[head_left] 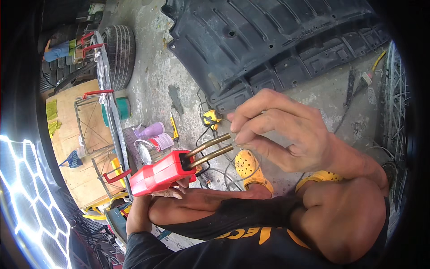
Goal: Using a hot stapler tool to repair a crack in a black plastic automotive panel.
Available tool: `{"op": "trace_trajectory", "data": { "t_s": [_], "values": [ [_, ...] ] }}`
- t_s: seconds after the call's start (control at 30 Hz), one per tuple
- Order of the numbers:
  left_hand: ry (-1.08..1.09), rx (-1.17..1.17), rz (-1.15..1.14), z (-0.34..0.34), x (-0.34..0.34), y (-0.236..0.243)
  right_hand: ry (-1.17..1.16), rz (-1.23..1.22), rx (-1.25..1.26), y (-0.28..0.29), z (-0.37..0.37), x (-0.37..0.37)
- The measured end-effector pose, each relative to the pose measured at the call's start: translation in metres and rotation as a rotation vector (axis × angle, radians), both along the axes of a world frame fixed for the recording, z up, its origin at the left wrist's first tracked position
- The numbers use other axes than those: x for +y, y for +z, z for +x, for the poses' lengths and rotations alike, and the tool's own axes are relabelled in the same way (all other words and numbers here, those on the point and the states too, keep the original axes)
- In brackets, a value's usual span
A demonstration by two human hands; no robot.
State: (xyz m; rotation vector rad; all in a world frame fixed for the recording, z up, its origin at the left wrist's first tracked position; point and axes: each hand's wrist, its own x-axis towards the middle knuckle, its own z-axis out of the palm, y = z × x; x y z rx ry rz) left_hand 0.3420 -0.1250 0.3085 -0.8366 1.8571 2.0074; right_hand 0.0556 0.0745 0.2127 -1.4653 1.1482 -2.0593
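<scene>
Left of the yellow perforated clog (pixel 247 164), your left hand (pixel 174 191) grasps the blocky red plastic tool (pixel 162 174), probably light, rigid; hold there. Your right hand (pixel 284 134) curls by its brass-coloured metal rods (pixel 211 154), grip unclear.

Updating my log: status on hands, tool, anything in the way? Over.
Left hand holding red tool from below. Right hand at tips of brass prongs, contact unclear. Nothing visibly blocking; yellow clog on floor.
</scene>
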Motion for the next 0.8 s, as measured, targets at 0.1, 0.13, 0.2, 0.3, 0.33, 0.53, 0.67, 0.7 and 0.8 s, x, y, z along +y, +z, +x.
{"op": "trace_trajectory", "data": {
  "t_s": [0.1, 0.13, 0.2, 0.3, 0.33, 0.53, 0.67, 0.7, 0.8],
  "values": [
    [0.056, -0.097, 0.037, 0.002, 0.001, -0.005, -0.009, 0.002, -0.010, -0.002, 0.001, -0.002],
    [0.073, -0.129, 0.050, 0.013, -0.006, 0.005, -0.010, 0.005, -0.009, -0.002, 0.001, -0.002],
    [0.116, -0.193, 0.064, 0.009, 0.004, -0.002, 0.005, 0.016, -0.004, -0.001, 0.000, -0.002],
    [0.180, -0.285, 0.090, 0.007, -0.004, -0.003, 0.023, 0.032, -0.020, 0.000, -0.001, -0.003],
    [0.201, -0.315, 0.099, 0.004, -0.006, -0.005, 0.026, 0.031, -0.018, -0.001, -0.001, -0.003],
    [0.333, -0.489, 0.152, 0.003, -0.008, -0.009, 0.100, 0.036, -0.064, -0.002, -0.004, -0.001],
    [0.412, -0.604, 0.206, 0.010, -0.025, -0.004, 0.314, 0.128, -0.623, -0.007, 0.008, 0.003],
    [0.439, -0.631, 0.215, 0.011, -0.023, -0.002, 0.372, 0.132, -0.810, -0.007, 0.009, 0.003],
    [-0.306, 0.041, -0.686, 0.015, -0.016, -0.009, 0.527, 0.434, -0.888, -0.005, -0.005, 0.003]
  ]
}}
